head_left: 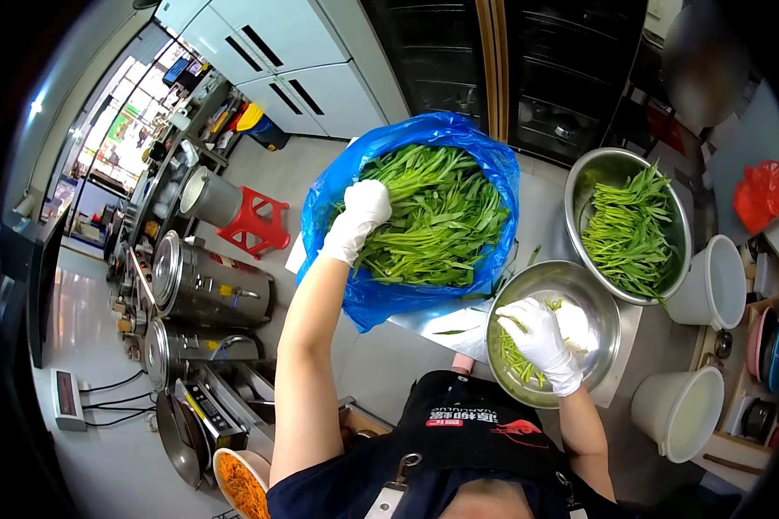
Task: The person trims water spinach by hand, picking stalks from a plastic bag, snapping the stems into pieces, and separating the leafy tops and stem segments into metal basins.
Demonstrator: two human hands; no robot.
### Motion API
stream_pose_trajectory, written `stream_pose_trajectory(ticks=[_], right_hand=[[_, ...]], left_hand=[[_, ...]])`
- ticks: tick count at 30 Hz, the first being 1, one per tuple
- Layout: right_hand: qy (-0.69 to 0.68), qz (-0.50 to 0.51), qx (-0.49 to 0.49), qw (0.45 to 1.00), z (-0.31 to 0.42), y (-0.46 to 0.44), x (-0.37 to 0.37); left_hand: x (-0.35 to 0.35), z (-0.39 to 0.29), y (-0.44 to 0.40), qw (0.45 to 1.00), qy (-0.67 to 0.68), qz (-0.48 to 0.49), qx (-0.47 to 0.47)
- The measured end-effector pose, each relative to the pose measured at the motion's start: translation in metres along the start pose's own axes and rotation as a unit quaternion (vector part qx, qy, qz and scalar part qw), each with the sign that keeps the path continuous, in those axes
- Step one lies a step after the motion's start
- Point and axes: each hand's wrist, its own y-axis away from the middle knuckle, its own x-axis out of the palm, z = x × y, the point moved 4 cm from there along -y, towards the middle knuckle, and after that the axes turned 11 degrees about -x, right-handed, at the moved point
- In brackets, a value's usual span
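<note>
My left hand [365, 214], in a white glove, is closed round a bunch of leafy green stems at the left side of a blue plastic bag [322, 192]. The bag is full of green vegetables [441, 216]. My right hand [535, 336], also gloved in white, is over a steel bowl [610, 322] that holds short cut green stem pieces [518, 359]. Its fingers are bent together, and what they hold, if anything, is too small to name. A larger steel bowl [574, 203] at the upper right holds a heap of leafy stems [630, 229].
Two pale buckets [725, 281] [679, 413] stand at the right. A red stool [255, 221] and large steel pots [208, 281] are at the left. A bowl of shredded orange food [241, 486] is at the lower left. Refrigerator doors [277, 52] rise behind.
</note>
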Motion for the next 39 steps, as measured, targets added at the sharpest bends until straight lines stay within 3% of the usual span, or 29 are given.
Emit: stream_pose_trajectory(ticks=[2,4,9,13,20,24,25,28,31,32,34,36,38,39], right_hand=[[0.010,-0.006,0.006,1.000,-0.004,0.010,-0.001],[0.024,-0.012,0.013,1.000,-0.007,0.019,-0.003],[0.018,-0.021,0.039,0.999,-0.010,0.033,-0.009],[0.025,-0.031,0.050,0.998,-0.013,0.043,-0.012],[0.029,-0.042,0.072,0.996,-0.018,0.053,-0.028],[0.024,-0.044,0.082,0.995,-0.023,0.059,-0.031],[0.021,-0.045,0.085,0.995,-0.026,0.061,-0.030],[0.031,-0.028,0.083,0.996,-0.032,0.060,-0.026],[0.041,-0.004,0.071,0.997,-0.032,0.052,-0.018],[0.039,-0.006,0.065,0.997,-0.030,0.048,-0.016],[0.033,-0.010,0.052,0.998,-0.026,0.040,-0.013],[0.039,-0.012,0.037,0.998,-0.024,0.035,-0.010],[0.039,-0.009,0.033,0.999,-0.021,0.033,-0.006],[0.037,-0.004,0.035,0.999,-0.020,0.032,-0.005]], left_hand=[[0.003,0.004,-0.009,0.999,-0.011,-0.030,-0.013],[-0.003,0.003,-0.008,0.998,-0.029,0.059,-0.004],[0.003,-0.006,-0.009,0.997,-0.069,-0.045,0.000],[-0.010,0.000,-0.017,0.998,0.023,-0.052,0.016],[-0.100,0.006,0.015,0.991,0.071,0.109,0.026],[-0.098,0.013,0.065,0.995,0.076,0.035,0.049],[-0.076,0.014,0.080,0.990,0.043,-0.083,0.108],[-0.033,-0.004,0.130,0.974,-0.131,-0.140,0.122],[-0.052,0.006,0.142,0.978,-0.021,-0.141,0.149],[-0.062,0.009,0.147,0.980,0.060,-0.104,0.155],[-0.085,0.016,0.151,0.976,0.097,-0.068,0.183],[-0.106,0.020,0.154,0.949,0.193,-0.176,0.178],[-0.111,0.025,0.154,0.952,0.234,-0.181,0.081],[-0.113,0.023,0.154,0.944,0.232,-0.221,0.082]])
